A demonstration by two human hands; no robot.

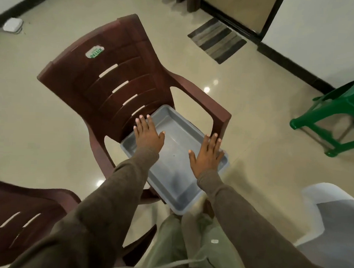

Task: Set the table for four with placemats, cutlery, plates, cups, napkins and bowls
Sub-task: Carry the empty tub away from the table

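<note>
Both hands are spread flat, fingers wide, holding nothing: the left hand (147,133) over the 10 o'clock rim of a grey tray (177,168), the right hand (206,155) over its 3 o'clock rim, perhaps touching. That empty tray sits on a brown plastic chair (114,75), its near end overhanging the seat.

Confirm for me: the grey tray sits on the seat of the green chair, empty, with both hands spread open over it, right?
Not quite. In the head view the grey tray sits on the seat of the brown chair, not a green one. The rest holds: it is empty, with the left hand and right hand spread open over it.
</note>
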